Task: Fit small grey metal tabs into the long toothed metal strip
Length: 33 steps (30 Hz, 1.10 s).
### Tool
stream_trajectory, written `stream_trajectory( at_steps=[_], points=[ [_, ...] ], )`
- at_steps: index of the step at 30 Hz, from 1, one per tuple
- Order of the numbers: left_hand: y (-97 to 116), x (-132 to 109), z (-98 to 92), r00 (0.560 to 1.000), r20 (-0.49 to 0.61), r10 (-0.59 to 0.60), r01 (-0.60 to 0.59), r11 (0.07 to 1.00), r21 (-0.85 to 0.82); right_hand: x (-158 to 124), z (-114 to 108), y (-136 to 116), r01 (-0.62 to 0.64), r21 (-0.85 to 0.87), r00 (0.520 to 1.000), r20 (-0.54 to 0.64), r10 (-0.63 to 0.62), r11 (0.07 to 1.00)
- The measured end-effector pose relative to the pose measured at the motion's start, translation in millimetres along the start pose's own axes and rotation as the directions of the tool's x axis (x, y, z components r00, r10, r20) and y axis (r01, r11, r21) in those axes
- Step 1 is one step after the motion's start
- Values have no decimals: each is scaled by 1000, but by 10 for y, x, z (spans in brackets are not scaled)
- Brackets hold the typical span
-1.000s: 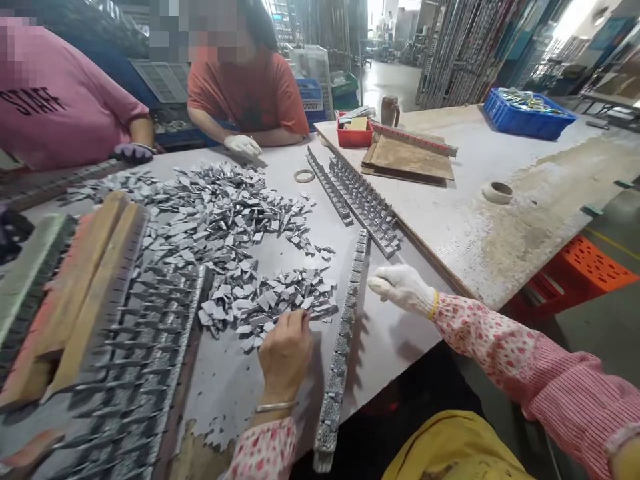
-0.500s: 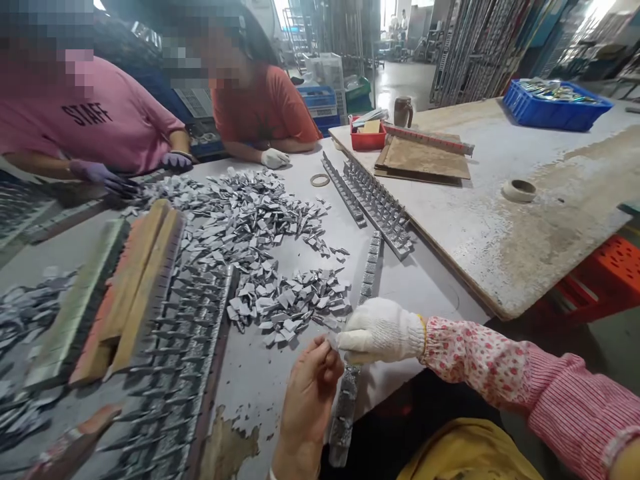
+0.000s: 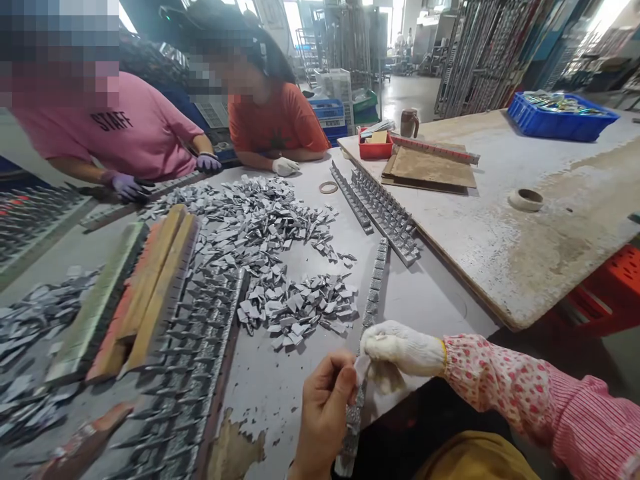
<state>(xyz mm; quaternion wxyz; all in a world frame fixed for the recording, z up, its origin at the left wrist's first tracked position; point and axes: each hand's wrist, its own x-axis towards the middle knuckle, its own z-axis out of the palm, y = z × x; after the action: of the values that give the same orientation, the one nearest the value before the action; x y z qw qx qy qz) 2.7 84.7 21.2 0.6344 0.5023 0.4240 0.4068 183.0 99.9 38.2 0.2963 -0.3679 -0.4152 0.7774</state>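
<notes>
My bare left hand (image 3: 324,407) is pinched on a small pale metal piece (image 3: 361,367) just above the table's near edge. My right hand (image 3: 397,348), in a white knit glove, has its fingers curled and meets the same piece from the right. Both hands hover over the near end of a long grey toothed metal strip (image 3: 373,300) that lies on the grey table (image 3: 280,393). A small heap of loose grey metal pieces (image 3: 300,308) lies just beyond my left hand.
A larger spread of pieces (image 3: 250,220) covers the table's middle. Spiked strips (image 3: 385,213) lie at the right, wooden bars (image 3: 145,293) and spiked racks (image 3: 195,360) at the left. Two people sit opposite with gloved hands (image 3: 285,167). A second table carries a red tray (image 3: 375,145), blue crate (image 3: 563,117) and tape roll (image 3: 525,199).
My left hand left the heap with a piece and came back toward me. My right hand moved from beside the strip to meet it over the strip's near end.
</notes>
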Motion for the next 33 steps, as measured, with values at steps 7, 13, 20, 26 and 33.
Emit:
stream_trajectory(
  at_steps=[7, 13, 20, 26, 33],
  points=[
    [0, 2, 99, 954, -252, 162, -65, 934, 352, -29, -50, 71, 51, -93, 984, -165, -66, 994],
    [-11, 17, 82, 959, -102, 265, -161, 805, 571, -14, -75, 117, 0, -187, 986, -161, -31, 982],
    [-118, 91, 84, 962, 6, 274, -213, 736, 642, 77, -253, -16, -172, -179, 978, -153, 145, 969],
    [-310, 222, -20, 992, 113, 52, -111, 772, 625, 273, -886, -436, -135, -729, 886, -392, -248, 671],
    [-467, 256, -96, 972, 219, -82, -70, 791, 608, 576, -1017, -579, -392, -897, 917, -364, -163, -204]
  ],
)
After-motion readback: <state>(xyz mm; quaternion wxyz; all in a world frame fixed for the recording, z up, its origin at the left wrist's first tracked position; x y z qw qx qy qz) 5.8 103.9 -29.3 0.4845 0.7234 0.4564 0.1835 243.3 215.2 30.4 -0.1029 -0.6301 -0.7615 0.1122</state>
